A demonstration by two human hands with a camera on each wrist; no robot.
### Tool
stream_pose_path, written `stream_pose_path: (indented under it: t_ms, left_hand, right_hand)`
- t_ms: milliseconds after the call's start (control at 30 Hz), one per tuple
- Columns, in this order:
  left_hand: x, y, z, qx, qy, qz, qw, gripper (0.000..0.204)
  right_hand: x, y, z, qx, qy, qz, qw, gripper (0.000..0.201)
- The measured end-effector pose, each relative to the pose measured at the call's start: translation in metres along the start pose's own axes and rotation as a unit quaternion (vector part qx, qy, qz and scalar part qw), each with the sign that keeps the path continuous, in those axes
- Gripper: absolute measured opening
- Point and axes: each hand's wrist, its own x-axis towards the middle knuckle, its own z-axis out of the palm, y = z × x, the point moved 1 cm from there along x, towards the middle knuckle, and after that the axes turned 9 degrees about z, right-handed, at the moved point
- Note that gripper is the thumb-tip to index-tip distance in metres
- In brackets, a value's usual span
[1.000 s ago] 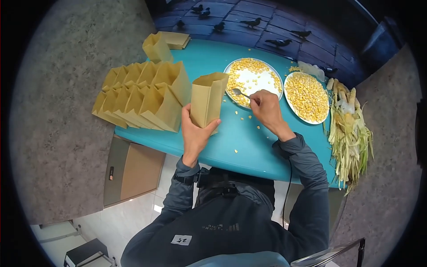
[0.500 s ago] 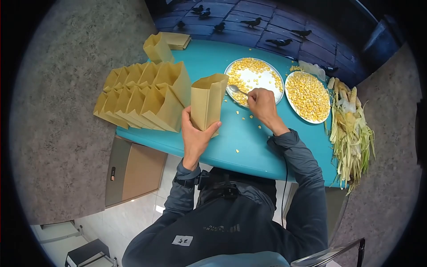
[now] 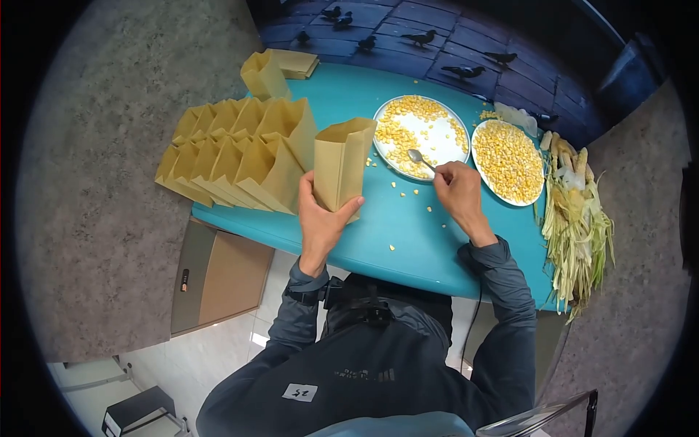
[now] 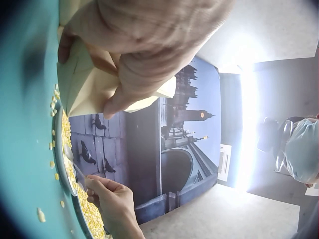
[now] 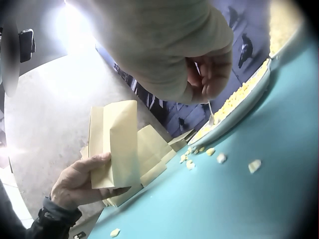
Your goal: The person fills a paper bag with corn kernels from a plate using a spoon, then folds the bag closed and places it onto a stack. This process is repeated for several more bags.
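Observation:
My left hand [image 3: 321, 224] grips a brown paper bag [image 3: 340, 164] around its lower part, its open mouth upward. In the right wrist view the bag [image 5: 122, 144] stands upright between thumb and fingers. My right hand [image 3: 459, 193] pinches the handle of a metal spoon [image 3: 417, 156]. The spoon's bowl is over the near part of a round white plate [image 3: 442, 153] with loose corn kernels [image 3: 397, 135] spread mostly round its rim. Seen from the left wrist, the right hand [image 4: 112, 199] holds the spoon with curled fingers.
A second plate [image 3: 475, 162] heaped with kernels stands to the right, beside corn cobs with husks [image 3: 575, 211]. Several open paper bags [image 3: 240, 153] stand in rows at the left, with folded bags [image 3: 295, 64] behind. Stray kernels [image 3: 392, 247] lie on the teal table [image 3: 429, 255].
The right hand with the spoon has moved right, away from the bag's side, and the spoon's bowl now lies further right over the plate. The left hand keeps the bag nearly still.

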Motion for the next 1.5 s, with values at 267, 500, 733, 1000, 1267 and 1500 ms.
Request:
stream_pose_path:
  t_ms: [267, 500, 733, 1000, 1267, 1500]
  left_hand:
    - [-0.004, 0.006, -0.003, -0.027, -0.004, -0.049, 0.998, 0.083]
    - [-0.006, 0.004, -0.008, -0.032, -0.003, -0.049, 0.998, 0.082]
    - [-0.007, 0.005, -0.004, -0.038, 0.003, -0.05, 0.998, 0.082]
    - [-0.01, 0.011, -0.008, -0.024, 0.0, -0.037, 0.999, 0.083]
    - [-0.012, 0.012, -0.002, -0.05, -0.017, -0.046, 0.998, 0.083]
    - [-0.01, 0.002, -0.019, -0.036, 0.004, -0.046, 0.998, 0.083]
  right_hand:
    - [-0.004, -0.005, 0.006, 0.007, -0.033, 0.001, 0.999, 0.009]
    - [-0.001, -0.014, 0.024, 0.035, -0.029, -0.05, 0.998, 0.009]
    - [0.027, -0.027, 0.031, 0.066, -0.001, -0.019, 0.998, 0.01]
    - [0.055, -0.012, 0.059, 0.002, 0.004, -0.016, 1.0, 0.011]
    - [0.065, -0.013, 0.07, 0.006, -0.026, 0.006, 1.0, 0.016]
    - [0.109, 0.023, 0.017, 0.048, 0.017, -0.002, 0.999, 0.014]
